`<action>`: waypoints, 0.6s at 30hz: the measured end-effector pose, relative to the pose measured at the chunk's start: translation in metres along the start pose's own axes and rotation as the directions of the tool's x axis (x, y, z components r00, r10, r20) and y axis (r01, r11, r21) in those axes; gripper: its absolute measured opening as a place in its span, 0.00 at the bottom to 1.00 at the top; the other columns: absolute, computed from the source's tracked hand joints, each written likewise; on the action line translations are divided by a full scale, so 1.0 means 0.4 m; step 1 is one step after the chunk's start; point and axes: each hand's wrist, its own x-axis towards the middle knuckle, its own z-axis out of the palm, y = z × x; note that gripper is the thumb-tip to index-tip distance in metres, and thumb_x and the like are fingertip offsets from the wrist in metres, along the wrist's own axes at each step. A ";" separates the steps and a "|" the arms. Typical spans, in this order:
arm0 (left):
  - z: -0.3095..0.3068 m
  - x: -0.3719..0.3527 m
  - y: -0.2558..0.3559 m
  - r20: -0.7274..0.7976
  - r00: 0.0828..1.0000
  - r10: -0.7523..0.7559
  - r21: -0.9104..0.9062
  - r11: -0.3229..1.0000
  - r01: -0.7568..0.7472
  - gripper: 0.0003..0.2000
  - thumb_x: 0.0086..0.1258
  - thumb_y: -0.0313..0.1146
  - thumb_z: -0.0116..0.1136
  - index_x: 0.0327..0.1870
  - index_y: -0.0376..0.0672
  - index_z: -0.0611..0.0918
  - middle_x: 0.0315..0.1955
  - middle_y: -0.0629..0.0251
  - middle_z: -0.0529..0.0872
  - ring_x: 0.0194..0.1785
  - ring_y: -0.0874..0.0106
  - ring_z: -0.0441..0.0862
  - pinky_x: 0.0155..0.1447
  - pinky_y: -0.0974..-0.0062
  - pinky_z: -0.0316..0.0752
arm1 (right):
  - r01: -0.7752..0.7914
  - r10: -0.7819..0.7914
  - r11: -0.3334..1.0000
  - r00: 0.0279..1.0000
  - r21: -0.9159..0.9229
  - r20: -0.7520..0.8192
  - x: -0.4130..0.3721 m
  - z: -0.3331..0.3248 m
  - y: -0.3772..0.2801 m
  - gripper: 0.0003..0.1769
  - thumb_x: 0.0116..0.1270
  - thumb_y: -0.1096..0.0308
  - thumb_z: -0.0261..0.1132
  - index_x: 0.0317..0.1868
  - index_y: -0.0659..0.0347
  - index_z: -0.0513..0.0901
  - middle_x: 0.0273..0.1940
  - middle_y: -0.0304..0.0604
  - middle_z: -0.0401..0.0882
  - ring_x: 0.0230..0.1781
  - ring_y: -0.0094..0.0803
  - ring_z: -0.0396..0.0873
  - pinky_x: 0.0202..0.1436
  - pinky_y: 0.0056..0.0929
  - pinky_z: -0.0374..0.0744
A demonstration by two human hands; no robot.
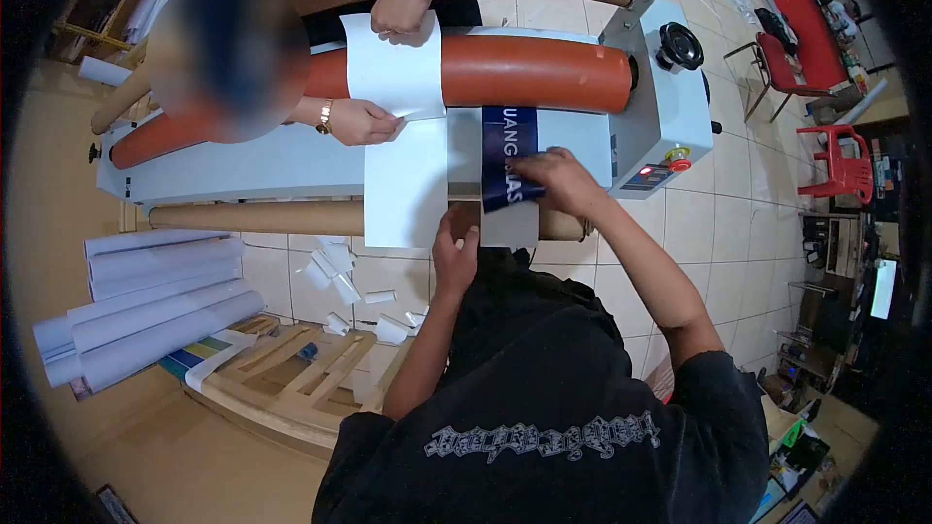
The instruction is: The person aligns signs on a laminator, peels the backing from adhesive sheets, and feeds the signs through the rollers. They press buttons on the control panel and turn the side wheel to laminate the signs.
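A dark blue printed strip [509,141] with white capital letters hangs from the red roller over the front of a laminating machine [291,173]. My right hand [558,180] pinches the strip near its slanted lower end, the fingers partly covering the letters. Below the blue part a pale sheet [511,229] shows. My left hand [456,250] is at that sheet's left edge, fingers curled around it and partly hidden. Just left of it hangs a wider white sheet [406,194], also coming down from the roller.
Across the machine, a co-worker's hands [398,10] [364,122] press white paper onto the red roller [534,71]. A handwheel [680,47] and red button [679,161] sit at the right end. Paper rolls [160,315] lie left; scraps [335,272] litter the tiled floor.
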 end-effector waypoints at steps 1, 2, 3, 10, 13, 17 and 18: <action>-0.002 0.012 0.024 0.000 1.000 0.002 0.001 1.000 -0.002 0.23 0.68 0.30 0.55 0.63 0.30 0.69 0.56 0.47 0.78 0.60 0.60 0.77 0.64 0.66 0.70 | 0.000 0.000 1.000 1.000 0.000 -0.002 0.019 -0.033 -0.005 0.40 0.48 0.63 0.75 0.65 0.50 0.73 0.57 0.47 0.79 0.60 0.42 0.75 0.63 0.47 0.69; -0.006 0.027 0.049 -0.022 0.994 0.103 0.063 0.993 -0.101 0.23 0.67 0.29 0.55 0.62 0.31 0.70 0.55 0.47 0.78 0.60 0.58 0.77 0.64 0.66 0.70 | -0.100 0.104 0.990 0.994 0.097 -0.043 0.034 -0.070 -0.007 0.37 0.48 0.65 0.75 0.62 0.53 0.75 0.52 0.48 0.81 0.55 0.43 0.78 0.59 0.44 0.72; -0.011 0.044 0.089 -0.037 0.978 0.203 0.127 0.972 -0.197 0.22 0.66 0.28 0.56 0.62 0.31 0.71 0.55 0.47 0.78 0.60 0.57 0.77 0.63 0.65 0.70 | -0.193 0.211 0.961 0.975 0.199 -0.074 0.050 -0.107 -0.014 0.34 0.49 0.66 0.75 0.60 0.56 0.77 0.48 0.49 0.83 0.50 0.44 0.82 0.55 0.41 0.75; 0.044 0.279 0.401 0.469 0.547 0.694 0.246 0.491 -0.835 0.26 0.59 0.22 0.56 0.62 0.40 0.74 0.59 0.51 0.76 0.62 0.51 0.73 0.65 0.61 0.70 | -0.176 0.335 0.916 0.832 0.361 -0.443 0.196 -0.254 0.032 0.26 0.59 0.61 0.71 0.55 0.62 0.78 0.36 0.54 0.82 0.32 0.42 0.81 0.41 0.34 0.78; 0.090 0.382 0.438 0.696 0.426 0.578 0.439 0.126 -0.889 0.26 0.61 0.26 0.53 0.65 0.41 0.71 0.69 0.53 0.67 0.71 0.56 0.64 0.72 0.55 0.61 | -0.059 0.250 0.957 0.660 0.283 -0.709 0.243 -0.248 0.068 0.26 0.59 0.59 0.70 0.56 0.63 0.77 0.35 0.54 0.82 0.33 0.42 0.81 0.40 0.35 0.77; 0.105 0.479 0.421 0.753 0.435 0.494 0.488 0.026 -0.873 0.28 0.68 0.34 0.49 0.71 0.45 0.64 0.72 0.56 0.62 0.74 0.55 0.59 0.76 0.52 0.52 | -0.111 0.458 0.888 0.295 0.446 -0.839 0.156 -0.240 0.005 0.18 0.60 0.68 0.65 0.51 0.64 0.79 0.43 0.54 0.81 0.44 0.50 0.80 0.50 0.39 0.78; 0.106 0.494 0.415 0.771 0.468 0.432 0.519 0.000 -0.855 0.27 0.70 0.36 0.47 0.71 0.45 0.64 0.72 0.56 0.62 0.74 0.55 0.59 0.75 0.51 0.52 | -0.131 0.281 0.959 0.371 0.250 -0.885 0.126 -0.200 0.002 0.15 0.60 0.69 0.65 0.48 0.63 0.79 0.43 0.52 0.81 0.42 0.47 0.80 0.47 0.39 0.78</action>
